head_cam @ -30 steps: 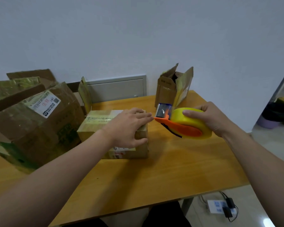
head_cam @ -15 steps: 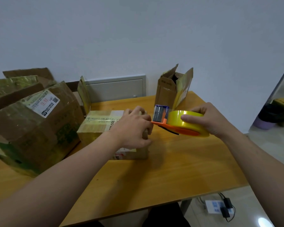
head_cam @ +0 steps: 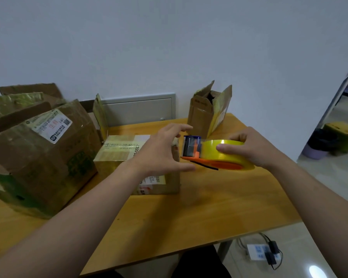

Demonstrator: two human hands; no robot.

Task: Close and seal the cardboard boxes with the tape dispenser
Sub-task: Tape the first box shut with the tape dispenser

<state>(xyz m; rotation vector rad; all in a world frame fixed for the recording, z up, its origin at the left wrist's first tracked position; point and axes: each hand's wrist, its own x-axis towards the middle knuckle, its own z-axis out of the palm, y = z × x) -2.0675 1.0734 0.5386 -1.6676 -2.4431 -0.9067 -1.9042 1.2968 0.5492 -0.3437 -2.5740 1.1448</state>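
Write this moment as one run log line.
right hand: grips tape dispenser | left hand: open, at its front | small box: by left hand | tall box: flaps open

The left hand [head_cam: 161,153] hid the right part of the top of the small box [head_cam: 117,155]. The large box [head_cam: 38,157] ran off the left edge, its label [head_cam: 50,125] print too small to read. The right hand [head_cam: 249,145] covered the right side of the tape dispenser [head_cam: 215,155].

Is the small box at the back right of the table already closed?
No, the small box stands with its top flaps sticking up and its dark inside showing.
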